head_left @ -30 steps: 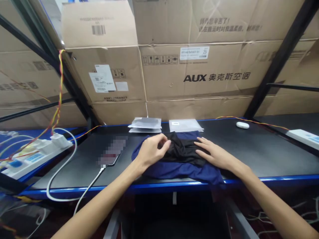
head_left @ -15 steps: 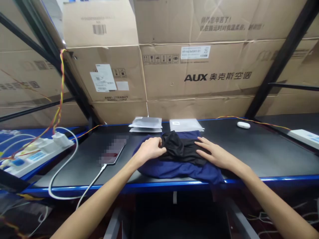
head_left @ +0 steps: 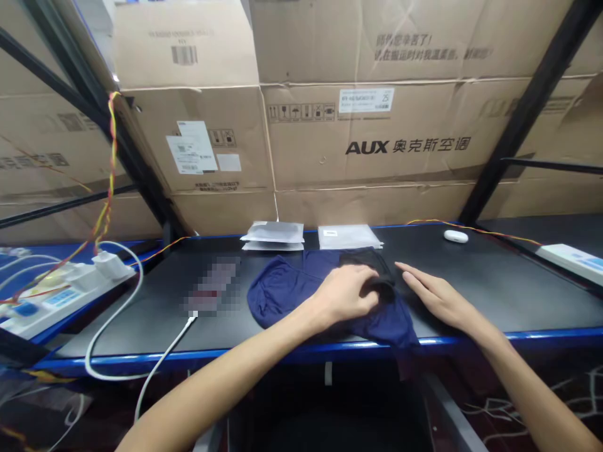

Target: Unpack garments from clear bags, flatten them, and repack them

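A dark navy piece of thin fabric (head_left: 280,285) lies spread and wrinkled near the front of the black tabletop. On its right part is a bunched black cloth (head_left: 365,256), largely covered by my left hand (head_left: 346,294). That hand's fingers are curled closed on the black cloth, with a fold showing by the thumb. My right hand (head_left: 438,298) is just right of the fabrics, fingers straight and pointing inward, with nothing held.
Two stacks of flat translucent packets (head_left: 273,232) (head_left: 349,236) sit at the back. A phone (head_left: 214,285) with a white cable lies left. A small white case (head_left: 455,236) and white power strips (head_left: 572,260) are around the black tabletop (head_left: 490,289). Cardboard boxes (head_left: 306,138) stand behind.
My left hand has moved right, carrying the black cloth over itself and baring the navy fabric on the left. My right hand has come off the cloth and shifted slightly right.
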`<move>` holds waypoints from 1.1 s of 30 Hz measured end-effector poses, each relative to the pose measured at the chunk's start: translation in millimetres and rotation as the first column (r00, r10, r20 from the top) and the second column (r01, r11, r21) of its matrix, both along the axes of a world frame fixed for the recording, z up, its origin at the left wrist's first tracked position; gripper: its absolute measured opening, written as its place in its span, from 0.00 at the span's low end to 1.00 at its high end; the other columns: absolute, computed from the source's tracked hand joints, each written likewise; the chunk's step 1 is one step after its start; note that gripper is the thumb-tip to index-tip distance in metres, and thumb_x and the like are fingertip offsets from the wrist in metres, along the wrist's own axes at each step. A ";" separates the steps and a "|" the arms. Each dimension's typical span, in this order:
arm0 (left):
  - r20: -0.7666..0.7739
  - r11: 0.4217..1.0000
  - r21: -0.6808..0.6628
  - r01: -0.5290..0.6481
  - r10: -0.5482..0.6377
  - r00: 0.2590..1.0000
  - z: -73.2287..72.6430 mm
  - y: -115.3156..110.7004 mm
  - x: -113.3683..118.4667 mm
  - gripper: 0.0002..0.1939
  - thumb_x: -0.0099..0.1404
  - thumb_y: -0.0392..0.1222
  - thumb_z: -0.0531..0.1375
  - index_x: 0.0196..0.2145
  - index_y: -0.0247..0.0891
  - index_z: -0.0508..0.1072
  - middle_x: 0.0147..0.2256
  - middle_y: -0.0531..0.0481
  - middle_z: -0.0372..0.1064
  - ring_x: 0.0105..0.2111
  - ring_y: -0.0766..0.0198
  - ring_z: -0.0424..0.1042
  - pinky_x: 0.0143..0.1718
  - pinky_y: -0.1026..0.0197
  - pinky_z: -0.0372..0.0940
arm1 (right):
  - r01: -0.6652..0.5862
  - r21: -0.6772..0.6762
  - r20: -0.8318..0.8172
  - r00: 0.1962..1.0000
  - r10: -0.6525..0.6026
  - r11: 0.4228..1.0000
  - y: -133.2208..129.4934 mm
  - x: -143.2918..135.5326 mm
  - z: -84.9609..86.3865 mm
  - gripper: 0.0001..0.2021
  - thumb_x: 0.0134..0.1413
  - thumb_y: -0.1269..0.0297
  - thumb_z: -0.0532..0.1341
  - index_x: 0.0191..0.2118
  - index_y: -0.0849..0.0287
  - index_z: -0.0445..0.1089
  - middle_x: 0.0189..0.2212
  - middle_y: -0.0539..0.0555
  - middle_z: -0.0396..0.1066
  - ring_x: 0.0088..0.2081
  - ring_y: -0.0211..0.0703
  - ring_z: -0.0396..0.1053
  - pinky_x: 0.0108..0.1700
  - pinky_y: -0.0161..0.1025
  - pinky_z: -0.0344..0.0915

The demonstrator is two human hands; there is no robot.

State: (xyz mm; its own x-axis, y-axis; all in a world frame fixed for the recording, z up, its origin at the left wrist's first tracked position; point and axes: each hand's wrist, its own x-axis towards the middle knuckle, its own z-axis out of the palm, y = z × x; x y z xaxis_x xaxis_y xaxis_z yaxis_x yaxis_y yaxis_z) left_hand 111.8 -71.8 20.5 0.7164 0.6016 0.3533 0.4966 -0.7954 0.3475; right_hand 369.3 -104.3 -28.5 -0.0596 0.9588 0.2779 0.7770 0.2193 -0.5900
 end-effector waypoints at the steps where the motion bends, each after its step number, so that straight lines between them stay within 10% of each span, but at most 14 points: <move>1: -0.040 0.999 0.024 0.038 -0.037 0.999 -6.8 -1.6 2.2 0.18 0.65 0.44 0.58 0.52 0.41 0.72 0.53 0.46 0.72 0.53 0.53 0.71 0.56 0.54 0.64 | -0.006 0.001 0.004 1.000 0.006 1.000 0.0 -0.8 -0.3 0.30 0.65 0.41 0.47 0.63 0.51 0.65 0.62 0.51 0.64 0.64 0.56 0.59 0.68 0.55 0.53; 10: -0.151 0.986 -0.073 0.148 -0.157 0.976 -0.6 9.3 -35.9 0.31 0.72 0.58 0.51 0.65 0.38 0.60 0.67 0.39 0.51 0.67 0.53 0.52 0.67 0.53 0.51 | -0.052 0.035 -0.042 0.998 0.053 0.998 4.1 -14.8 11.2 0.29 0.66 0.43 0.47 0.65 0.49 0.61 0.65 0.50 0.61 0.66 0.54 0.56 0.69 0.55 0.49; 20: -0.285 0.980 -0.154 -0.125 0.077 0.955 -15.6 49.5 -110.0 0.35 0.73 0.59 0.47 0.69 0.37 0.51 0.70 0.40 0.39 0.70 0.55 0.40 0.70 0.50 0.41 | -0.385 -0.064 0.320 0.866 0.385 0.921 38.1 -59.5 37.5 0.30 0.64 0.42 0.53 0.67 0.45 0.59 0.70 0.49 0.47 0.71 0.58 0.38 0.70 0.60 0.42; 29: -0.208 0.990 -0.044 -0.135 0.123 0.970 -14.7 68.8 -95.3 0.26 0.73 0.54 0.48 0.60 0.36 0.68 0.65 0.41 0.58 0.65 0.55 0.58 0.66 0.54 0.52 | -0.449 -0.054 0.359 0.825 0.437 0.892 39.5 -62.1 25.5 0.26 0.66 0.44 0.51 0.65 0.44 0.62 0.67 0.49 0.56 0.69 0.57 0.49 0.69 0.59 0.47; 33: -0.158 0.996 -0.021 -0.088 0.084 0.984 -14.2 95.8 -73.4 0.25 0.73 0.52 0.50 0.60 0.37 0.69 0.67 0.43 0.52 0.65 0.55 0.58 0.66 0.56 0.53 | -0.443 -0.049 0.349 0.832 0.431 0.895 40.7 -61.9 25.2 0.26 0.65 0.43 0.51 0.64 0.44 0.63 0.66 0.49 0.57 0.68 0.59 0.50 0.68 0.59 0.49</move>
State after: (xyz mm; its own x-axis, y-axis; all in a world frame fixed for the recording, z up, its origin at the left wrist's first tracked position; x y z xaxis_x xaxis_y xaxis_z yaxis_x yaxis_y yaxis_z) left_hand 38.5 24.1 6.3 0.7067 0.6715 0.2228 0.6131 -0.7384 0.2807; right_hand 307.3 -63.6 -3.3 -0.5666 0.8013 0.1918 0.7466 0.5978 -0.2920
